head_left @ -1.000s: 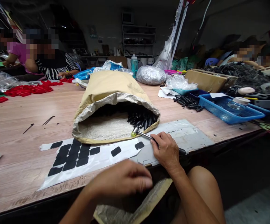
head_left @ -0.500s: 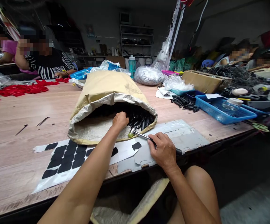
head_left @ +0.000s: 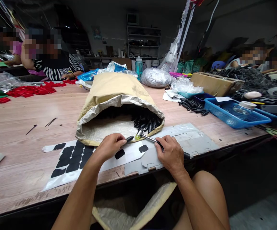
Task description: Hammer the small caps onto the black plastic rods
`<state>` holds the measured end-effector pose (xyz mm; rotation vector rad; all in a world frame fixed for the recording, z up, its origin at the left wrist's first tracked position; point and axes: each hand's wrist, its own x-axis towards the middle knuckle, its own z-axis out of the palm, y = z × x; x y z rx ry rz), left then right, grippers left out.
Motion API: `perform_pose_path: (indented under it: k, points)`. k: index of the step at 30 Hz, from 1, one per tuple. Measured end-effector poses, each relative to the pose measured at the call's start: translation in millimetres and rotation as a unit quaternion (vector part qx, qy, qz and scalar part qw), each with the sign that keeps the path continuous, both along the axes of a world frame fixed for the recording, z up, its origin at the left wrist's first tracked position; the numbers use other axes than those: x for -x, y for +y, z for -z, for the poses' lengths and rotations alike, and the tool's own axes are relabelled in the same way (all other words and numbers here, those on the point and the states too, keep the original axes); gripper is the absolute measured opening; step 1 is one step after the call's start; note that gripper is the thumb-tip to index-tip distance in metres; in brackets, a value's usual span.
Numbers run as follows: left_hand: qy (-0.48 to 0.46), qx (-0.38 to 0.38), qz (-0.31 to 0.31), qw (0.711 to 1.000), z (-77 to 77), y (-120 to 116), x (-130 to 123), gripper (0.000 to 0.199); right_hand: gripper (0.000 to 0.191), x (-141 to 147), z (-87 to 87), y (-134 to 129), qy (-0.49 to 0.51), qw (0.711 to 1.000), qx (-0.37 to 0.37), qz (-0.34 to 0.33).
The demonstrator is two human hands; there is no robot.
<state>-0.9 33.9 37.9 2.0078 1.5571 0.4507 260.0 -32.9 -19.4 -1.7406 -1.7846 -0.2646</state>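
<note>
Black piece (head_left: 130, 139) juts from left fingers (head_left: 119, 136); hammer (head_left: 150, 139) near.

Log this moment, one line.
left hand: holds black part | right hand: grips hammer | sack: open on table, black parts inside

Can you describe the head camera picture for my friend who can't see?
A person's left hand holds a small black piece and the right hand grips a hammer. Before them, a tan sack lies open on a table with black pieces inside.

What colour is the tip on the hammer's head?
The hammer tip is yellowish green; the head view shows it best.
</note>
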Motion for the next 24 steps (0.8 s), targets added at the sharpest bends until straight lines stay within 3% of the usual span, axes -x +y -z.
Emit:
perform_pose_path:
  k: [4, 9, 15, 24]
  points:
    - [-0.026, -0.038, 0.027, 0.999, 17.8, -25, 7, 0.024, 0.021, 0, -0.3, -1, -0.003, 1.000, 0.002, 0.001]
    - [-0.067, -0.077, 0.035, 0.994, 30.2, -33, 9, 0.026, 0.022, 0, 1.0, 0, -0.006, 1.000, -0.006, -0.002]
    - [-0.102, -0.102, -0.008, 0.989, 38.4, -39, 3, 0.025, 0.025, -3, 3.5, 1, -0.005, 1.000, -0.021, -0.012]
    - [-0.113, -0.110, 0.000, 0.987, 38.8, -40, 3, 0.014, 0.024, -4, 4.8, 1, -0.023, 0.999, -0.014, -0.019]
